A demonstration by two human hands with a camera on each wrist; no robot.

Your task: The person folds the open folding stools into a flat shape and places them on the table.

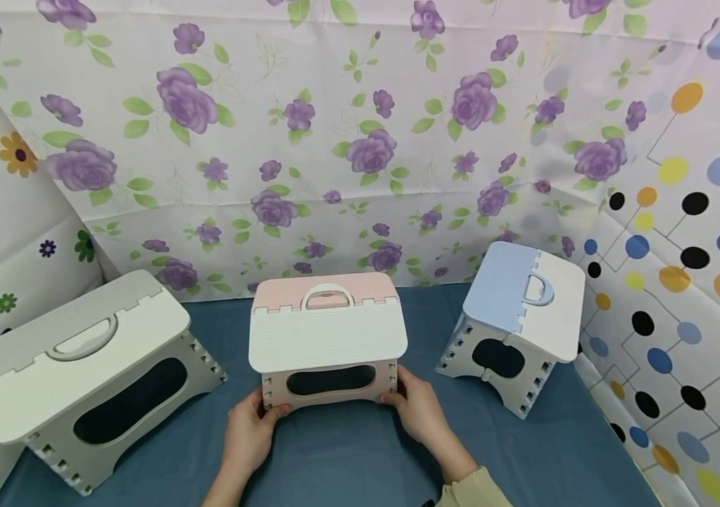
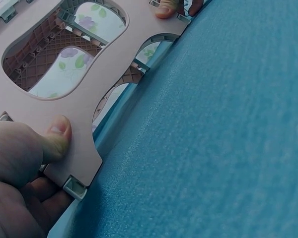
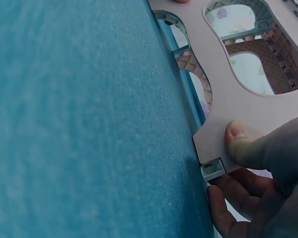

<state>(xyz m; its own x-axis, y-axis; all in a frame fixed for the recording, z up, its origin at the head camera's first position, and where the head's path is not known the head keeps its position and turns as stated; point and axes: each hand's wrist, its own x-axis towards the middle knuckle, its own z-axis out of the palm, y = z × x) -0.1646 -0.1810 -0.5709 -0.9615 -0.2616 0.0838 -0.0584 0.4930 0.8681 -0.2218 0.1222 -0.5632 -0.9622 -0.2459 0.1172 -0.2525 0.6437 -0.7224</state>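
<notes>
A pink and white folding step stool (image 1: 328,334) stands unfolded on the blue cloth in the middle of the head view. Its arched handle lies on the top, along the pink and white seam. My left hand (image 1: 249,429) grips the lower left corner of its front leg panel, thumb on the front face and fingers behind. At the lower right corner, my right hand (image 1: 421,407) holds the same panel in the same way. Both wrist views show the pink panel (image 2: 82,106) with its oval opening, and each thumb (image 3: 243,146) pressing near a foot.
A larger grey and white folding stool (image 1: 81,352) stands at the left, turned at an angle. To the right is a blue and white folding stool (image 1: 521,303). A floral curtain (image 1: 334,141) hangs behind, and a dotted sheet (image 1: 683,282) borders the right side.
</notes>
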